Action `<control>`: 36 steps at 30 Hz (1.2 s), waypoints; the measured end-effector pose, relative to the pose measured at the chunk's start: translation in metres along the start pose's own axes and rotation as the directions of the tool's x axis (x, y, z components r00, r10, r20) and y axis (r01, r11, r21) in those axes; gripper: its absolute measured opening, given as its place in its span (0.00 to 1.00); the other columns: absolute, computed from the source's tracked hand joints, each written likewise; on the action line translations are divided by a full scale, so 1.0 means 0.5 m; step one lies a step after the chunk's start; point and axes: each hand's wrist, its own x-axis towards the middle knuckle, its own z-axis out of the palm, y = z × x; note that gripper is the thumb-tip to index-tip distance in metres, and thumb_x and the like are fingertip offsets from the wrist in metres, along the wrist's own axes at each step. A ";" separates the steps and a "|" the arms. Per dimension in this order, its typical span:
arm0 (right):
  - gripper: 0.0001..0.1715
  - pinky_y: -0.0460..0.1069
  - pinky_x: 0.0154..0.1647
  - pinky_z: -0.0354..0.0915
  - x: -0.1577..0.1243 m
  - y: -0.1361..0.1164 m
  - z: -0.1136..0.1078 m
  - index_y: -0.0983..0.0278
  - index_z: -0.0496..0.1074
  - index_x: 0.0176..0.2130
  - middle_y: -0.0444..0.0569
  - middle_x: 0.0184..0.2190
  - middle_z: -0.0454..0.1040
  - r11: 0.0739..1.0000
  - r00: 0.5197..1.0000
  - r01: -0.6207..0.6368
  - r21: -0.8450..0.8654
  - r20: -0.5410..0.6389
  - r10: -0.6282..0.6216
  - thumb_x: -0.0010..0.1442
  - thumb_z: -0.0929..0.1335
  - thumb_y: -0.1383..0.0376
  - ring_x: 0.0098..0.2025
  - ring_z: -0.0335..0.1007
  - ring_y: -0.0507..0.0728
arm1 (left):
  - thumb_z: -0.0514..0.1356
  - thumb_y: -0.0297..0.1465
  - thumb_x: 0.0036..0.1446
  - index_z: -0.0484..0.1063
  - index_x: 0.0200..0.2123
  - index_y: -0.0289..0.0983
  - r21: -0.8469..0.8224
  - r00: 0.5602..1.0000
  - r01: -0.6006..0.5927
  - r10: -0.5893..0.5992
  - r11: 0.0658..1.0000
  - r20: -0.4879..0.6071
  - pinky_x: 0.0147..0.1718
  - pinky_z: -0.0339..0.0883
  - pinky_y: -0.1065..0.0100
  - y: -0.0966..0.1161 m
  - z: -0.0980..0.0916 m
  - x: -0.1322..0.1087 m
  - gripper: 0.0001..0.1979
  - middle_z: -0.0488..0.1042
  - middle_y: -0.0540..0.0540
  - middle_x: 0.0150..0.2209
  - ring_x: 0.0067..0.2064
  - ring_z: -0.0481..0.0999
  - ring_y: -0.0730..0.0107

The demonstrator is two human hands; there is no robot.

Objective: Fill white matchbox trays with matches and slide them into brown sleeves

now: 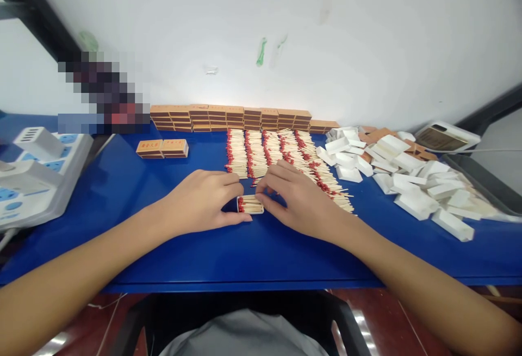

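Filled tray sits on the table, just in front of the match rows — left hand and right hand pinch its two ends. Thin card, light, crushable — I'd hold the short walls gently, level.

red-tipped pale matches, white trays, orange-brown boxes, on a blue table.
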 end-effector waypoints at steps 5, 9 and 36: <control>0.04 0.54 0.45 0.66 -0.005 0.006 -0.013 0.64 0.76 0.40 0.51 0.40 0.73 0.999 0.992 0.001 0.039 0.125 -0.005 0.71 0.70 0.69 0.44 0.69 0.60 | 0.65 0.49 0.68 0.79 0.38 0.35 -0.004 1.000 -0.001 0.001 1.000 -0.009 0.34 0.65 0.62 0.001 0.000 -0.001 0.20 0.77 0.49 0.35 0.36 0.80 0.63; 0.06 0.54 0.44 0.67 -0.004 -0.001 -0.008 0.64 0.75 0.40 0.52 0.41 0.74 1.000 0.991 0.004 0.025 0.130 -0.007 0.73 0.69 0.69 0.44 0.69 0.60 | 0.66 0.48 0.67 0.79 0.38 0.36 -0.003 1.000 -0.004 0.004 1.000 -0.011 0.34 0.65 0.63 0.001 -0.001 -0.001 0.20 0.78 0.49 0.34 0.36 0.80 0.63; 0.10 0.57 0.46 0.64 0.021 0.066 0.017 0.64 0.73 0.37 0.55 0.37 0.74 0.969 0.995 0.016 -0.246 0.097 0.008 0.73 0.66 0.69 0.41 0.65 0.62 | 0.66 0.49 0.67 0.80 0.40 0.36 0.011 0.999 0.028 -0.029 1.000 0.032 0.35 0.67 0.62 0.003 -0.001 0.002 0.21 0.80 0.47 0.37 0.39 0.82 0.61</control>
